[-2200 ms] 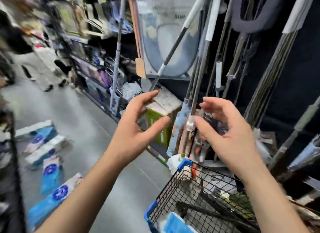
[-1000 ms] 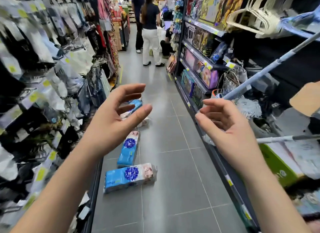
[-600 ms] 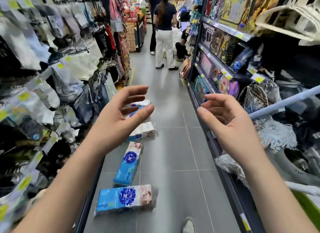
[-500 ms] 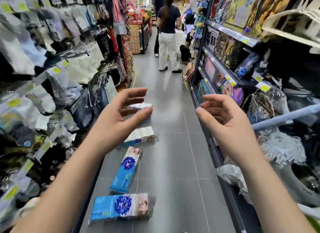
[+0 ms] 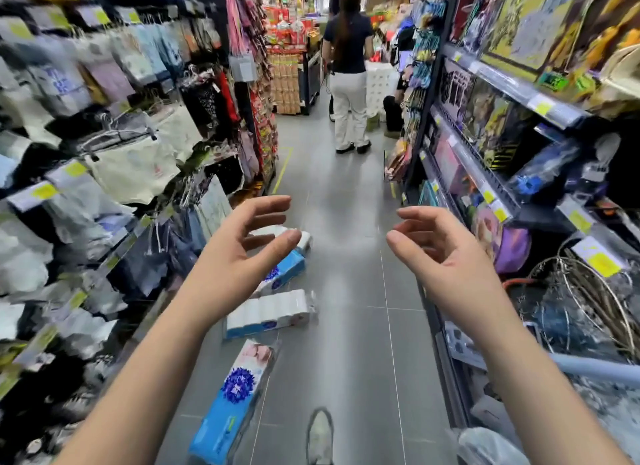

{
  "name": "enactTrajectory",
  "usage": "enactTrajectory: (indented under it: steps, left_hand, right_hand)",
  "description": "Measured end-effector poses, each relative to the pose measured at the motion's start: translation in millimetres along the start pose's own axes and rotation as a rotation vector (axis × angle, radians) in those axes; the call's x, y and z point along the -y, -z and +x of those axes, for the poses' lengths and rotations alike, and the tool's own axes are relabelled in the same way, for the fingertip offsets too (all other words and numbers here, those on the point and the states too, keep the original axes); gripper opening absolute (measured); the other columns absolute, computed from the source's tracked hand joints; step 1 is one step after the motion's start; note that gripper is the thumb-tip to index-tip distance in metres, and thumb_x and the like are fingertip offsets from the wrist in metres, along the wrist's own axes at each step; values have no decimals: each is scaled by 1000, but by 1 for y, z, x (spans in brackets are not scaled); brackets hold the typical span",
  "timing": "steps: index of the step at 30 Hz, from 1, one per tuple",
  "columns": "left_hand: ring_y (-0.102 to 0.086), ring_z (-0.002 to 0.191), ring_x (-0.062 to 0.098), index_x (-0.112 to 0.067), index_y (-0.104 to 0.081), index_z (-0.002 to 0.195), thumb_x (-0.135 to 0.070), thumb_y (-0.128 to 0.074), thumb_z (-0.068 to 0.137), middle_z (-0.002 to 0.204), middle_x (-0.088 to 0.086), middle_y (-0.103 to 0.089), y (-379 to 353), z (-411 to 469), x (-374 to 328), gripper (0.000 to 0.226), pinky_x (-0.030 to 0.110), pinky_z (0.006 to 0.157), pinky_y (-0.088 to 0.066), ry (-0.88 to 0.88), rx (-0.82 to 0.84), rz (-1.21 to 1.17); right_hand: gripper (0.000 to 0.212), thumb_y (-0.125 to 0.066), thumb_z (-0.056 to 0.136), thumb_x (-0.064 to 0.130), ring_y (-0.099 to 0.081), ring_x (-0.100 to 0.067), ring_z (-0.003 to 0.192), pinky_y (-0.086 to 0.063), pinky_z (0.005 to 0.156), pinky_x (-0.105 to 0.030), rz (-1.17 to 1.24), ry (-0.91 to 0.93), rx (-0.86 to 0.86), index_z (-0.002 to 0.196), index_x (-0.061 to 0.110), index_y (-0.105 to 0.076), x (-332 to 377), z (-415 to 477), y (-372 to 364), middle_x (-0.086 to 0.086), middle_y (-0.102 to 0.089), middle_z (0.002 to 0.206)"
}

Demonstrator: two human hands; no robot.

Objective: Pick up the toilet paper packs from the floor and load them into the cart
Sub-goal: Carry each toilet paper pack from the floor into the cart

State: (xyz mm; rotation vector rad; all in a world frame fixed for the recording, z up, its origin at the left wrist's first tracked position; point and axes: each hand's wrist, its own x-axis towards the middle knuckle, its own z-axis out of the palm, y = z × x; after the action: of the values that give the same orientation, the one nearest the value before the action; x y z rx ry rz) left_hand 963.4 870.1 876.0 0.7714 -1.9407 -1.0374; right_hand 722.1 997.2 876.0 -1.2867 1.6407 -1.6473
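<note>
Hiding part of the farthest pack (image 5: 306,242), the left hand (image 5: 235,257) hovers empty.

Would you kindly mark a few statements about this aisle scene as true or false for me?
1. The left hand and the right hand hold nothing. True.
2. The person farther down the aisle faces the camera. False: that person stands with the back turned.
3. Several toilet paper packs lie on the floor, towards its left side. True.
4. The left hand grips the nearest pack. False: the nearest pack lies on the floor, untouched, and the hand is raised above it.
</note>
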Motion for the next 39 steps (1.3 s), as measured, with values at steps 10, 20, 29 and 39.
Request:
enactTrajectory:
  steps: [10, 20, 29, 39]
  left_hand:
    - [-61, 125, 4, -35, -62, 130, -44, -70, 88, 128, -10, -67, -23, 260, 109, 44, 31, 106, -49, 7, -41, -40]
    - [-64, 122, 5, -33, -62, 128, -40, -69, 86, 126, -8, -70, -41, 493, 191, 43, 21, 101, -51, 47, -36, -64]
    - [-64, 123, 9, -32, -63, 129, -45, -73, 85, 124, -4, -70, -74, 635, 260, 47, 31, 103, -54, 106, -131, 5]
    - [-64, 122, 11, -33, -63, 130, -55, -70, 80, 125, -5, -70, -105, 800, 309, 55, 46, 107, -52, 229, -382, 121]
  right_hand:
    - [25, -75, 91, 24, -69, -9, 97, -54, 88, -20, -29, 21, 5, 115, 28, -67, -83, 264, 3, 5, -74, 104]
    - [26, -75, 91, 28, -69, -14, 102, -53, 93, -27, -49, -8, 35, 116, 31, -67, -153, 497, 2, 5, -73, 105]
    - [29, -74, 87, 34, -70, -10, 99, -54, 88, -23, 38, 3, 183, 114, 30, -68, -235, 691, -5, 8, -73, 104]
    - [21, -74, 90, 28, -70, -8, 97, -50, 80, -12, 139, 4, 452, 110, 32, -69, -305, 945, -11, 13, -74, 99]
